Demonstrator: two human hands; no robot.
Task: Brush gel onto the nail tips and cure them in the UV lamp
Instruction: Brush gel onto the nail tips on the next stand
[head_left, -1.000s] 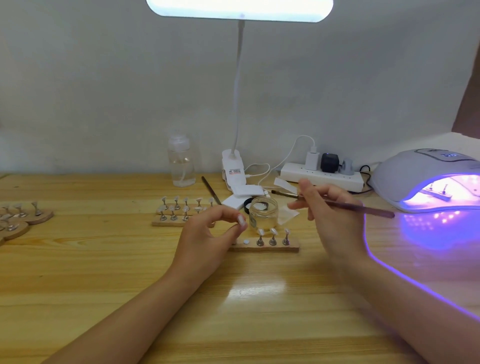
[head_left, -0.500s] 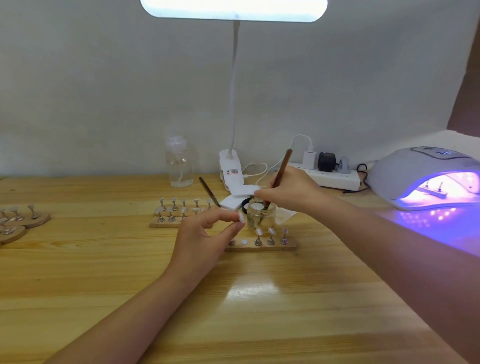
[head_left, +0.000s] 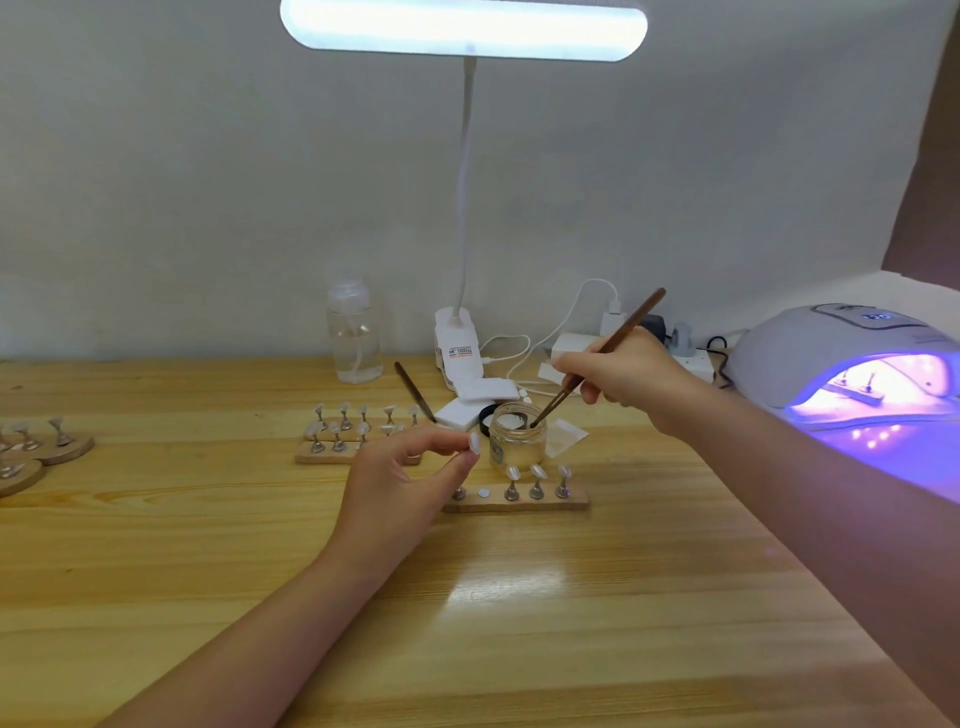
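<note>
- My right hand pinches the brush, its bristles dipped in the gel jar on the tabletop.
- My left hand pinches one nail tip just beside the jar.
- Best practice, I judge: load sparingly, wipe excess on the rim.
- The UV lamp glows at right, a strip inside.

My right hand dips brush in gel jar; left hand pinches nail tip, UV lamp glowing purple.
</note>
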